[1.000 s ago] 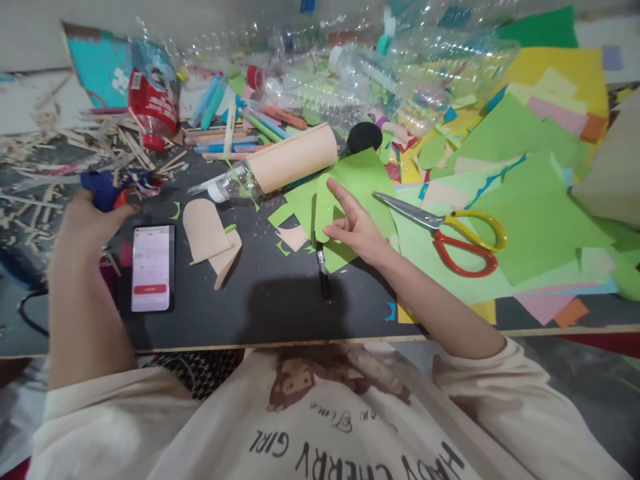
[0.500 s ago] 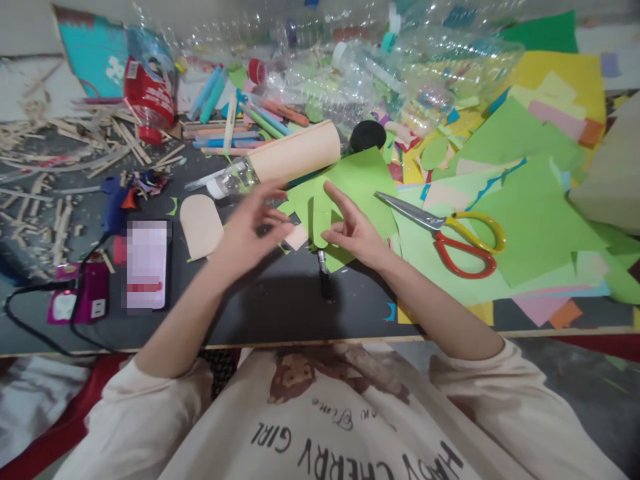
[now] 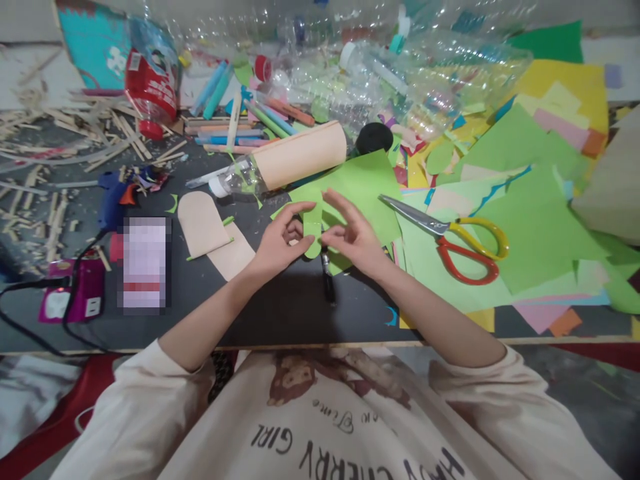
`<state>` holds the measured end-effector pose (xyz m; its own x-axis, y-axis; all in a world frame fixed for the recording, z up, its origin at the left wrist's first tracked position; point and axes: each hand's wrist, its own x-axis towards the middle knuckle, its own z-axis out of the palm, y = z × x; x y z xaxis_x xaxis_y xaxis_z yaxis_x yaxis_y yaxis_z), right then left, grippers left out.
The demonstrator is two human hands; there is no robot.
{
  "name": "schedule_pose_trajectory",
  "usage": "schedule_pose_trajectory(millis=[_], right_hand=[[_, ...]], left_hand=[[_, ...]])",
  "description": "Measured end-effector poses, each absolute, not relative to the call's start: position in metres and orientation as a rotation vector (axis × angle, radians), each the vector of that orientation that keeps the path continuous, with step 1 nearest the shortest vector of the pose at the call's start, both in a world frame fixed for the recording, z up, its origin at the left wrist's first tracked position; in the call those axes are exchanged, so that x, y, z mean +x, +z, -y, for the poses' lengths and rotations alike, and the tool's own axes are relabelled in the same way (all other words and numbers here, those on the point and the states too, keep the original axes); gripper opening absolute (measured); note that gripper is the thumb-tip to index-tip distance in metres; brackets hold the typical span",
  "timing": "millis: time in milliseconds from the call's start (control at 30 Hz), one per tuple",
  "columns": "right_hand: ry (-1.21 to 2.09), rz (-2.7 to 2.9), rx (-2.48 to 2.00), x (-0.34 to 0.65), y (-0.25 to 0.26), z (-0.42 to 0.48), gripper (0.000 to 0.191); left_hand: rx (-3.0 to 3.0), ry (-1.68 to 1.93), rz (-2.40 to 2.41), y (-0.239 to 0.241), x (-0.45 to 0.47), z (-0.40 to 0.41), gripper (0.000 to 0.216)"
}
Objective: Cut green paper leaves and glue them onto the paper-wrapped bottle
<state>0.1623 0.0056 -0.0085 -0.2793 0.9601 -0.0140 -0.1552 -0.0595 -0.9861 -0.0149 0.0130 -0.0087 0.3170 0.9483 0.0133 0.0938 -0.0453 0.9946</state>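
Note:
A small rounded green paper cutout is pinched from both sides above the dark table. My left hand grips its left edge with thumb and fingers. My right hand holds its right edge, index finger raised. A black marker lies on the table just below the hands. Behind them is a larger green sheet and a plastic bottle wrapped in peach paper lying on its side.
Yellow and red scissors lie on green paper at right. Peach cutouts, a phone and a blue glue gun sit at left. Wooden sticks, empty bottles and coloured paper sheets crowd the back and right.
My left hand left the glue gun at far left, crossed to the middle and took hold of the green cutout beside my right hand.

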Motion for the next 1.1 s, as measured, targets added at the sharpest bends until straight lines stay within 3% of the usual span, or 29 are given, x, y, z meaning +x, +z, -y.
schedule_pose_trajectory(millis=[67,100,200,367,633,867,1100], right_hand=[[1.392,1.093,-0.949,0.174,-0.011,-0.015,0.033],[1.383,0.999,-0.921,0.181,-0.011,-0.020,0.030],[1.467,0.854,-0.875,0.198,-0.012,-0.035,0.055],[1.509,0.894,-1.070,0.188,-0.008,-0.033,0.050],[1.174,1.649,-1.243,0.152,-0.010,-0.045,0.009],[0.729,2.275,-1.248,0.118,-0.015,-0.071,0.011],[1.144,1.839,-1.207,0.138,-0.009,-0.069,0.017]], left_hand=[[1.476,0.994,-1.074,-0.008,-0.016,-0.014,0.044],[1.487,1.030,-1.096,-0.008,-0.018,-0.014,0.044],[1.494,1.113,-1.151,-0.009,-0.022,-0.017,0.047],[1.521,1.151,-1.251,-0.011,-0.028,-0.020,0.046],[1.480,1.212,-1.325,-0.015,-0.027,-0.022,0.047],[1.503,1.204,-1.285,-0.014,-0.026,-0.019,0.052],[1.507,1.228,-1.243,-0.013,-0.025,-0.016,0.056]])
